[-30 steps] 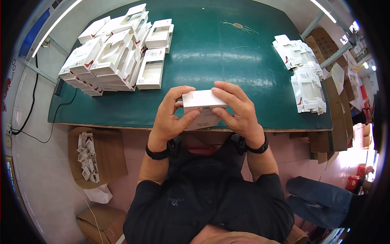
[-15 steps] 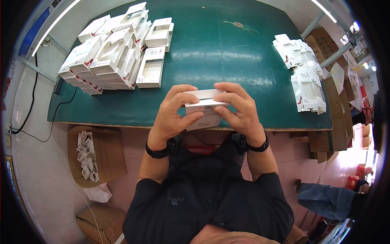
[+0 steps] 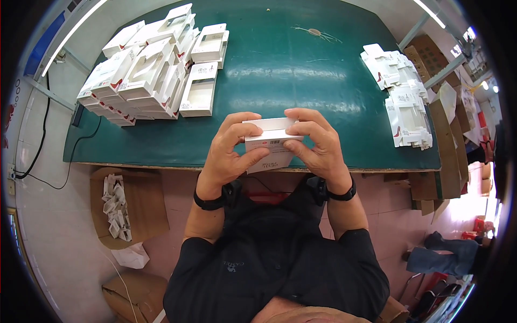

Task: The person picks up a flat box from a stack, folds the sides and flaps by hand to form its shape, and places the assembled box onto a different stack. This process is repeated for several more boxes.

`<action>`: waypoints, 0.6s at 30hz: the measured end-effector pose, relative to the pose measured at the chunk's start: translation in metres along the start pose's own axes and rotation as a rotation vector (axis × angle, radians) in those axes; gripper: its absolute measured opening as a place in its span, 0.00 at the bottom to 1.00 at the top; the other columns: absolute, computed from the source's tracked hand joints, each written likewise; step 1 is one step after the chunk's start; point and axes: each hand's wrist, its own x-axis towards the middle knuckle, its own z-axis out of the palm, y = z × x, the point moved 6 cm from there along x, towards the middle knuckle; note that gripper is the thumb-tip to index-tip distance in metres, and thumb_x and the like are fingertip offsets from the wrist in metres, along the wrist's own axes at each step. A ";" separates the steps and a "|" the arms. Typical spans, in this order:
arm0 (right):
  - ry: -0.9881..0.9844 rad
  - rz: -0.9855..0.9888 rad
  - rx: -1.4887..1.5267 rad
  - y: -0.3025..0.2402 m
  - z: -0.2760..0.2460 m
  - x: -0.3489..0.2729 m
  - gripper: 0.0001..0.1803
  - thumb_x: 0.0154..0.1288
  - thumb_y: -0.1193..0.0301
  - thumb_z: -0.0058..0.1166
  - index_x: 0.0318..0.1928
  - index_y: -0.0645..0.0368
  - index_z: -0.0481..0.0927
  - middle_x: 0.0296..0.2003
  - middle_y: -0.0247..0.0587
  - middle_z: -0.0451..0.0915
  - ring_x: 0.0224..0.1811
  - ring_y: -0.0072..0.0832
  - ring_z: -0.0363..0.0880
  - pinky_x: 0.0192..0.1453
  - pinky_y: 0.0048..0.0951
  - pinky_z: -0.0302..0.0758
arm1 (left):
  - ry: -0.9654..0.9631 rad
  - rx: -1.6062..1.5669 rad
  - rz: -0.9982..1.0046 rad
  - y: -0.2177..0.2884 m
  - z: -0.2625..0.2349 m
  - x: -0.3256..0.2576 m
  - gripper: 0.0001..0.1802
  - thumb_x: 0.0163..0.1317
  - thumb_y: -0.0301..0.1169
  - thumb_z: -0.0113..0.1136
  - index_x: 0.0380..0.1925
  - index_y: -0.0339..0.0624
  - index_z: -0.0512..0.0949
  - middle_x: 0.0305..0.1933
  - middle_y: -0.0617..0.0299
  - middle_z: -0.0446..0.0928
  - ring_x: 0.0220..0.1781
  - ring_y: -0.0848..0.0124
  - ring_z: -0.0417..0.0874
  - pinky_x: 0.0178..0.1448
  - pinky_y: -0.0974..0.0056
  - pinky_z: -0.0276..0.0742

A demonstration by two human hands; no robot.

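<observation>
Both hands' grip, left hand (image 3: pixel 229 151) and right hand (image 3: pixel 318 145), clasps a white box (image 3: pixel 269 141), long axis left-right.

Small white carton (image 3: pixel 269 141), held level

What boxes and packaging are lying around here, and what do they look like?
Small white box: held in both hands over the near table edge, rectangular, dark label patch.
Assembled boxes: stacked far left on the green table, white with window cut-outs, red marks.
Flat box blanks: piled far right, white, red marks.
Brown carton: floor, left, holding white scraps.
</observation>
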 end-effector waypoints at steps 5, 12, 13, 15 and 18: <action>0.015 0.009 0.009 -0.001 0.001 -0.001 0.15 0.64 0.71 0.74 0.47 0.59 0.84 0.61 0.51 0.83 0.60 0.42 0.84 0.60 0.38 0.82 | 0.000 -0.009 0.017 -0.001 0.000 0.001 0.24 0.61 0.26 0.79 0.55 0.45 0.78 0.69 0.49 0.72 0.65 0.63 0.80 0.62 0.61 0.83; 0.013 -0.030 -0.021 0.001 0.000 -0.001 0.18 0.64 0.71 0.75 0.52 0.59 0.84 0.61 0.50 0.83 0.60 0.40 0.84 0.60 0.38 0.83 | 0.021 0.003 0.074 0.002 0.000 0.002 0.24 0.62 0.28 0.79 0.56 0.43 0.79 0.68 0.48 0.74 0.64 0.61 0.82 0.58 0.58 0.88; 0.031 0.002 0.017 0.003 0.000 -0.002 0.20 0.64 0.70 0.75 0.54 0.59 0.83 0.61 0.49 0.83 0.60 0.39 0.84 0.59 0.37 0.83 | 0.035 0.007 0.096 0.002 0.000 0.002 0.25 0.62 0.28 0.79 0.57 0.42 0.79 0.67 0.47 0.75 0.63 0.59 0.83 0.56 0.57 0.91; 0.068 0.066 0.095 0.008 0.001 -0.003 0.25 0.63 0.70 0.75 0.59 0.58 0.82 0.62 0.48 0.83 0.60 0.37 0.84 0.59 0.35 0.83 | 0.059 -0.023 0.067 0.002 0.001 0.002 0.27 0.62 0.29 0.79 0.59 0.42 0.78 0.66 0.48 0.75 0.63 0.59 0.83 0.57 0.57 0.90; 0.051 0.069 0.099 0.010 0.002 -0.003 0.29 0.64 0.69 0.76 0.63 0.58 0.80 0.62 0.47 0.83 0.59 0.35 0.84 0.58 0.34 0.84 | 0.105 -0.079 0.008 0.001 0.002 0.001 0.30 0.62 0.29 0.79 0.63 0.43 0.77 0.66 0.49 0.76 0.63 0.59 0.83 0.59 0.56 0.88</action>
